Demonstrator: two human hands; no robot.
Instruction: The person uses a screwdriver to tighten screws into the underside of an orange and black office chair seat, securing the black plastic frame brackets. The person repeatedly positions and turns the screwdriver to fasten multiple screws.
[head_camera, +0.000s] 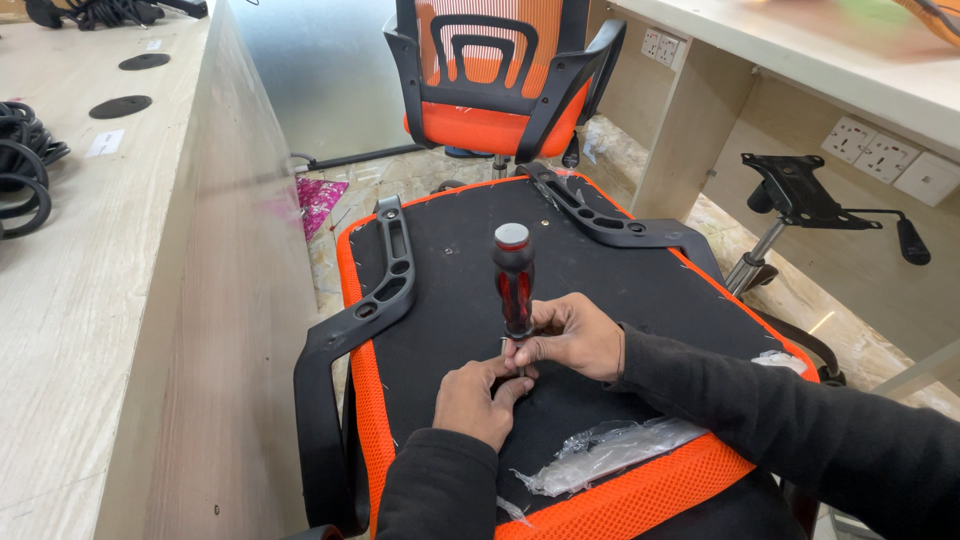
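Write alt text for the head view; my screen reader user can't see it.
Two hands, left hand and right hand, steady an upright red-and-black screwdriver on the black underside of an upturned orange chair seat, between its armrests.

Both hands, left hand (478, 398) and right hand (572, 338), steady an upright screwdriver (514, 277) on the overturned chair seat (600, 290).

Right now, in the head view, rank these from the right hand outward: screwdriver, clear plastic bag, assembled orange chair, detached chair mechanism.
From the right hand:
1. Screwdriver, upright, touching its fingers.
2. Clear plastic bag, on the seat's near edge.
3. Detached chair mechanism, far right, under the desk.
4. Assembled orange chair, top centre, about as far; too close to call.
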